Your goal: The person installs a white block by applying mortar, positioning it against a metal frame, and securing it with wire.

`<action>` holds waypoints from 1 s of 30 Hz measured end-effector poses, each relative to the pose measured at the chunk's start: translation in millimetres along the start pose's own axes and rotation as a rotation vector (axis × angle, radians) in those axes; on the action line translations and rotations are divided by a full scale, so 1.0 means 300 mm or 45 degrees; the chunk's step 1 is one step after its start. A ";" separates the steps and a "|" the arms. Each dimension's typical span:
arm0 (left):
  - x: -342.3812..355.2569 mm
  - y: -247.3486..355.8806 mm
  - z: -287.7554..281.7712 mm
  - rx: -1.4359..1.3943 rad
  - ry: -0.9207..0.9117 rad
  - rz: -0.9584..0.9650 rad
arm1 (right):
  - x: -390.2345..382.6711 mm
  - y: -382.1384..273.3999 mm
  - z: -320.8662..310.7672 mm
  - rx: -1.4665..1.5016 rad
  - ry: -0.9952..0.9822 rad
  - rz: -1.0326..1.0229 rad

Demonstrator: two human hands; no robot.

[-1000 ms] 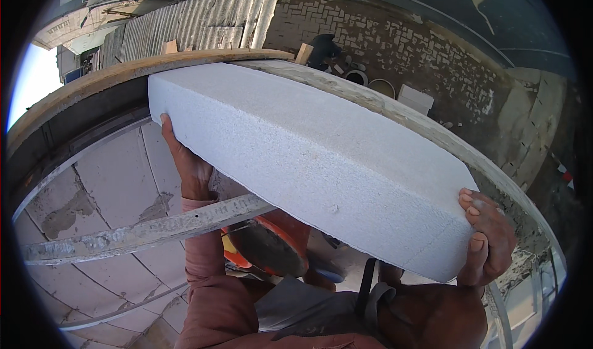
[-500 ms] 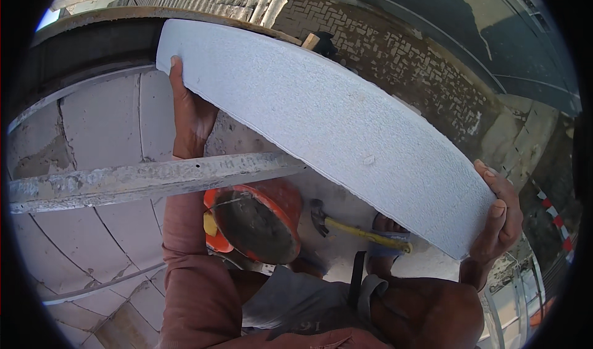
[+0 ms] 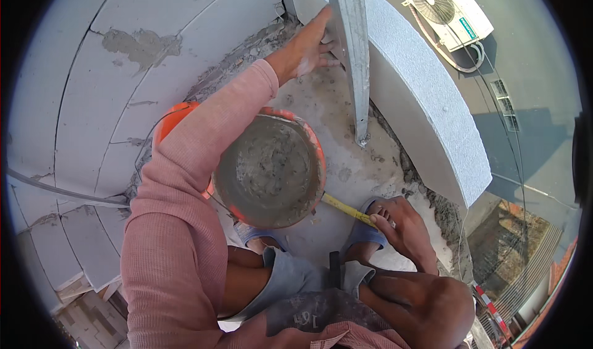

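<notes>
A long white lightweight concrete block [image 3: 426, 83] stands on edge along the right side of the ledge, behind a grey metal post [image 3: 350, 58]. My left hand [image 3: 312, 46] is open beside the post, fingers spread against the block's inner face, with some fingertips hidden. Low on the right, my right hand [image 3: 404, 228] has its thumb and curled fingers at the end of a hammer's yellow handle [image 3: 347, 210]. The hammer's head is out of sight behind the orange bucket [image 3: 322, 157], which holds wet grey mortar [image 3: 269, 170].
A wall of pale blocks [image 3: 80, 102] rises on the left, with mortar smears. Another orange container [image 3: 170, 121] sits partly behind my left sleeve. My sandalled feet [image 3: 364, 238] are close to the bucket. Beyond the ledge is a drop, with an air-conditioner unit [image 3: 441, 6] far below.
Both hands held the block up half a second ago; now it rests on the ledge edge. My right hand has let go and moved down to the hammer handle. The view has turned.
</notes>
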State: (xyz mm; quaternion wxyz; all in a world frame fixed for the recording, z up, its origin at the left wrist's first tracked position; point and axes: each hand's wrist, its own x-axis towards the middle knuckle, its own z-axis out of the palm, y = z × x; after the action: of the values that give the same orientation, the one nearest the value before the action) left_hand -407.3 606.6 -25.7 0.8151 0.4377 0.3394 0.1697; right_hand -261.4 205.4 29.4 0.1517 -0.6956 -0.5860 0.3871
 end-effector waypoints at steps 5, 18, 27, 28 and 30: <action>-0.158 0.008 0.095 -0.178 0.238 -0.041 | 0.034 0.094 0.358 -0.681 -0.035 -0.174; -0.873 0.136 0.259 0.035 0.227 0.474 | -0.033 0.179 0.131 0.373 0.118 0.365; -0.856 -0.453 0.725 0.122 0.185 -0.170 | -0.102 -0.220 -0.514 0.058 0.126 -0.054; -0.774 -0.512 0.786 0.163 0.293 0.021 | -0.085 -0.304 -0.551 -0.059 0.199 -0.189; -0.589 -0.599 0.894 0.268 0.490 0.214 | -0.026 -0.487 -0.560 -0.144 0.200 -0.387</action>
State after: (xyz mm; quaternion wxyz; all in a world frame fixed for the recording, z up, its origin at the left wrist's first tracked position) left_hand -348.4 244.3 0.5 0.6683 0.5065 0.4669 0.2809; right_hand -243.0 277.9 239.3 0.2144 -0.6345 -0.6916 0.2705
